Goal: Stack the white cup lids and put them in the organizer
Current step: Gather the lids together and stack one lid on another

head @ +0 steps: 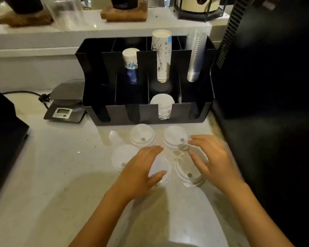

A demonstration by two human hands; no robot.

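Several white cup lids lie flat on the pale counter in front of the black organizer [112, 114]. One lid [142, 135] is at the back left, one lid [175, 135] at the back right, one lid [122, 155] at the left. My left hand [141, 168] hovers open over a front lid [161, 168], thumb at its near edge. My right hand [212, 159] is open above another front lid [187, 172], fingers spread. A stack of white lids [162, 104] stands in the organizer's front row.
The organizer's back row holds a blue-and-white paper cup stack [131, 65], a taller printed cup stack [161, 56] and clear plastic cups [194, 56]. A digital scale [66, 102] sits to the left. A black machine [268, 86] walls the right side; another black box [2, 132] stands at the left.
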